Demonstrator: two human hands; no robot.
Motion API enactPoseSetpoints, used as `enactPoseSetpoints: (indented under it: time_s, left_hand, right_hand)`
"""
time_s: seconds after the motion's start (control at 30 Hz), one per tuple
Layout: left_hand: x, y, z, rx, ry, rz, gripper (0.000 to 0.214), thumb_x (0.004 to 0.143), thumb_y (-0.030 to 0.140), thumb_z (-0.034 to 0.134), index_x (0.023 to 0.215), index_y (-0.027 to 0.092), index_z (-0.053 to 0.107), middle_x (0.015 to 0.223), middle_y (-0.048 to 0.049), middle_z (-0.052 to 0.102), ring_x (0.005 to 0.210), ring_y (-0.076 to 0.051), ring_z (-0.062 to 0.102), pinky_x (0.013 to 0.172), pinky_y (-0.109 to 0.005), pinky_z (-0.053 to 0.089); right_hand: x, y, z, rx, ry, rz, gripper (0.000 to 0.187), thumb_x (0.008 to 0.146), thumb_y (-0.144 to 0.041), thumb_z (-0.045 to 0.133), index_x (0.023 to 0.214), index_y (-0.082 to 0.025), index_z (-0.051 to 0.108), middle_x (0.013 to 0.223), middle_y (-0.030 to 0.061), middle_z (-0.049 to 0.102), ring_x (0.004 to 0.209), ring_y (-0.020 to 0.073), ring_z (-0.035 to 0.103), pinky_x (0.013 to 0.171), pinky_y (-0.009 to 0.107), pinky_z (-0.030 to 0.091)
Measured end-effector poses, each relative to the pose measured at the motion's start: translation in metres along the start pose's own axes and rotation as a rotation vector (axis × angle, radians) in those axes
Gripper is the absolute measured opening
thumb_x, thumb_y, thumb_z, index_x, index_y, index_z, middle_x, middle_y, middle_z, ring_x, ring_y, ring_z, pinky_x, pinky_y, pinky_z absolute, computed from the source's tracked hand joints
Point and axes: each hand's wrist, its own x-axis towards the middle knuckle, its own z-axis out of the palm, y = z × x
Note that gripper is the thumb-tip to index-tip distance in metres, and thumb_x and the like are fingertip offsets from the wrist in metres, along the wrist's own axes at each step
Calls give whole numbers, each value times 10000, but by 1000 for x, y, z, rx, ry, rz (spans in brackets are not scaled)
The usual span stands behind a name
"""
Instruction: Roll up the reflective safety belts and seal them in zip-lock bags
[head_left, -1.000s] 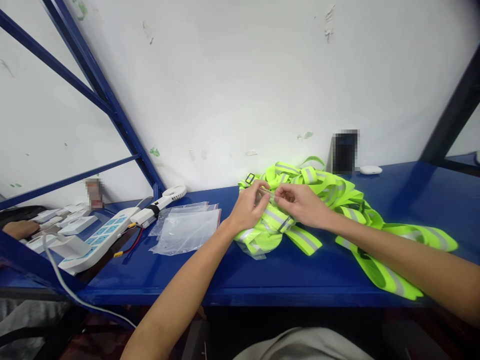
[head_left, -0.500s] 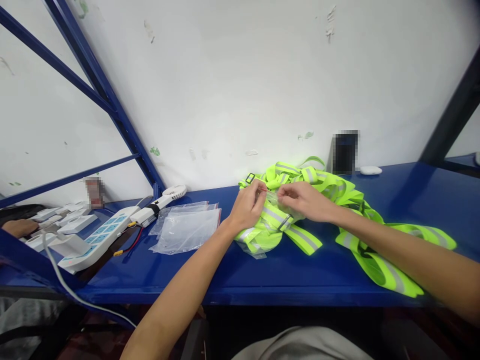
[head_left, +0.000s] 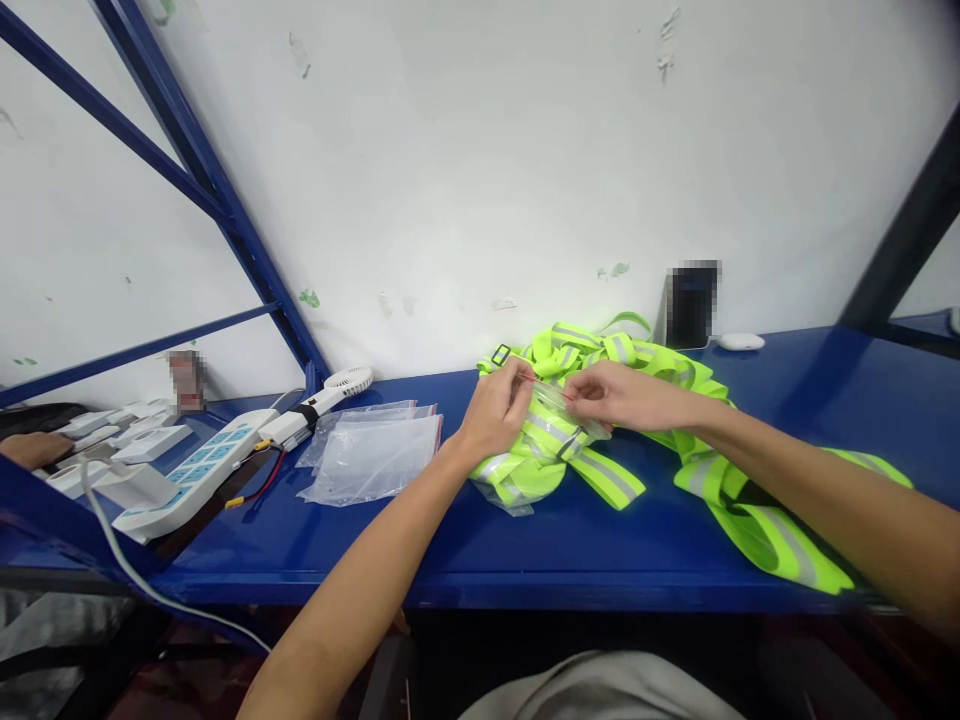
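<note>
Between my two hands is a clear zip bag (head_left: 550,398) with a red line along its mouth, holding a bundled yellow-green reflective strap (head_left: 544,440). My left hand (head_left: 501,400) pinches the left end of the bag's mouth. At the other end, the fingers of my right hand (head_left: 606,396) are closed on the red-lined edge. A strap end with a grey stripe (head_left: 611,478) lies on the blue table to the right of the bag. Behind my hands sits a heap of similar reflective straps (head_left: 630,350), with a black buckle (head_left: 500,354) at its left.
Flat empty zip bags (head_left: 379,455) lie left of my left arm. Beyond them are a white power strip (head_left: 202,470), a small handheld fan (head_left: 349,382) and a red-black cable (head_left: 262,485). A pixelated dark device (head_left: 690,305) leans on the wall near a white case (head_left: 741,342).
My right hand has moved slightly right along the bag's mouth, and more of the red-lined edge shows between my hands. My left hand stays in place.
</note>
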Motion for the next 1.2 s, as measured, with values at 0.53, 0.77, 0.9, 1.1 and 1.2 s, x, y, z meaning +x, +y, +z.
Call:
enactPoseSetpoints:
  time_s: [0.53, 0.77, 0.9, 1.1, 1.2]
  left_hand:
    - [0, -3, 0, 11, 27, -37, 85, 944, 228, 431, 941, 198, 510, 714, 32, 524, 590, -119, 464, 623, -266, 348]
    - [1, -7, 1, 73, 67, -90, 84, 931, 216, 440, 946, 198, 521, 705, 21, 537, 622, -140, 488, 622, -271, 337]
    - [1, -7, 1, 80, 77, -96, 86, 933, 215, 438, 944, 195, 521, 753, 10, 567, 630, -135, 486, 623, -270, 331]
    - [1, -6, 0, 96, 70, -112, 92, 932, 222, 436, 949, 198, 524, 720, 19, 548, 613, -137, 478, 614, -271, 322]
    - [1, -7, 0, 91, 71, -113, 89, 929, 219, 436, 945, 201, 522, 702, 23, 536, 611, -141, 480, 613, -273, 322]
  right_hand:
    - [-3, 12, -15, 71, -19, 74, 200, 871, -346, 534, 940, -192, 641, 656, 28, 659, 489, 153, 585, 458, 267, 431]
    - [-1, 14, -16, -28, 9, 33, 178, 846, -313, 537, 784, -189, 648, 677, 25, 649, 562, 169, 633, 536, 290, 496]
    - [0, 16, -15, -10, 32, 47, 163, 827, -296, 565, 921, -193, 651, 772, 36, 682, 574, 170, 645, 545, 302, 511]
    - [-1, 18, -15, 22, 52, 52, 181, 808, -291, 587, 957, -197, 633, 750, 36, 674, 593, 181, 646, 524, 298, 502]
    - [0, 18, -15, 8, 60, 52, 165, 819, -303, 586, 925, -190, 641, 740, 41, 672, 603, 180, 646, 519, 292, 507]
